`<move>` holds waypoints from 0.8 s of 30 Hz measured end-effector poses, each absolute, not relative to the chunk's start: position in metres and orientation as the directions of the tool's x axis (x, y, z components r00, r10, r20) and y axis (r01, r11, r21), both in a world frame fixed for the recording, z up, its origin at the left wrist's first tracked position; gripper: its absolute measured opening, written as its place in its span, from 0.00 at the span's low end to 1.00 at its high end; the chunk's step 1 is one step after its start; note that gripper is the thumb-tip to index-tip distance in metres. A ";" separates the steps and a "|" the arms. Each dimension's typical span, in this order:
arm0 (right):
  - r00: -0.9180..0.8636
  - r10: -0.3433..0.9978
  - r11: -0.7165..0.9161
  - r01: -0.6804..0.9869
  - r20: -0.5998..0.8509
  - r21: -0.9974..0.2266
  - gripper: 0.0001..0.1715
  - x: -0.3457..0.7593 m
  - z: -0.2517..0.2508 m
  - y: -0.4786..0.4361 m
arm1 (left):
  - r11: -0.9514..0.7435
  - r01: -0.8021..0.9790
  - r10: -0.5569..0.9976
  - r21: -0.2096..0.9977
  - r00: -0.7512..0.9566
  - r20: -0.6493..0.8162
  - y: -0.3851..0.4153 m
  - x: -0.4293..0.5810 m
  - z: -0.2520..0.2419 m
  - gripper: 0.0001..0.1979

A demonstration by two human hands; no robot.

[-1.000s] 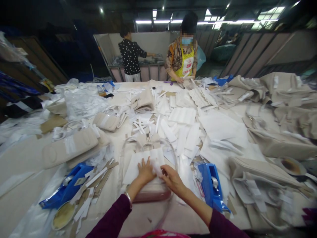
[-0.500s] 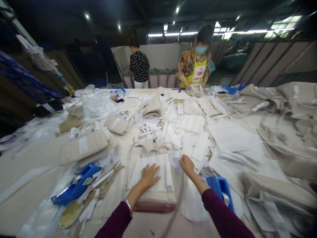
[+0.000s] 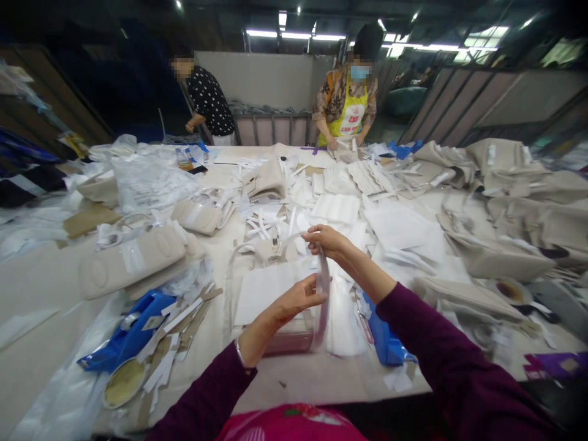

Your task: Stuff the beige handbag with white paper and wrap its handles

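Observation:
A pale beige handbag (image 3: 289,344) lies flat on the table in front of me, a white sheet (image 3: 260,296) covering most of its upper face. Its long strap (image 3: 322,324) is raised in a curve along the right side. My right hand (image 3: 325,237) pinches the strap near its upper bend, above the bag. Lower down, my left hand (image 3: 301,297) is closed on the same strap, with the thumb and fingers about it. The strap's lower end is blurred. A handle loop with a dark metal fitting (image 3: 275,242) shows at the bag's far end.
Blue tape dispensers stand left (image 3: 126,331) and right (image 3: 386,337) of the bag. Near the left one are cut paper strips (image 3: 177,343) and a round dish (image 3: 124,383). Wrapped bags (image 3: 131,260) and white padding sheets (image 3: 397,223) crowd the table. Across it, a co-worker (image 3: 346,104) handles a bag.
My left hand has lifted off the white sheet and taken hold of the strap. My right hand has moved up and left, raising the strap. The view has shifted right.

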State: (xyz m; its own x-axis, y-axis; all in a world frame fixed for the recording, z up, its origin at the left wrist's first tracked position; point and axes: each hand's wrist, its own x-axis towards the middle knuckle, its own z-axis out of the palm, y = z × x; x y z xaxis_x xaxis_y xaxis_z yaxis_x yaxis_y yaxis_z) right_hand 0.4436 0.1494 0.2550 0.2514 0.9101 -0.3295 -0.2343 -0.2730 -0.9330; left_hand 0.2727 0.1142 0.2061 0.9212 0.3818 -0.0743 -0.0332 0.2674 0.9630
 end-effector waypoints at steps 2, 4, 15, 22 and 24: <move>0.232 0.921 -0.243 -0.291 -0.314 -0.926 0.23 0.437 0.260 0.158 | 0.421 -0.127 0.441 0.898 0.894 -0.081 0.101 0.278 0.215 0.23; 0.220 0.934 -0.199 -0.334 -0.281 -0.921 0.19 0.432 0.263 0.154 | 0.516 -0.231 0.540 0.825 0.835 -0.104 0.101 0.279 0.221 0.20; -0.024 0.963 -0.267 -0.256 -0.270 -0.929 0.28 0.364 0.204 -0.007 | 0.635 -0.410 0.707 0.655 0.651 -0.278 0.145 0.264 0.238 0.11; 0.089 0.931 -0.298 -0.377 -0.355 -0.877 0.11 0.341 0.194 -0.042 | 0.469 -0.228 0.762 0.853 0.593 -0.260 0.113 0.282 0.221 0.08; 0.100 0.930 -0.294 -0.369 -0.353 -0.882 0.08 0.340 0.197 -0.041 | 0.369 -0.116 0.760 0.922 0.609 -0.228 0.105 0.274 0.219 0.09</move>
State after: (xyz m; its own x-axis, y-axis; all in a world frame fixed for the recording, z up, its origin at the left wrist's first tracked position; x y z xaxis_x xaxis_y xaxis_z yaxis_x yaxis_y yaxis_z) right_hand 0.3400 -0.0412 0.1970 0.0999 0.9305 -0.3525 -0.3686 -0.2945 -0.8817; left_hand 0.2740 0.1046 0.2186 0.6088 0.7599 -0.2278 -0.1155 0.3690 0.9222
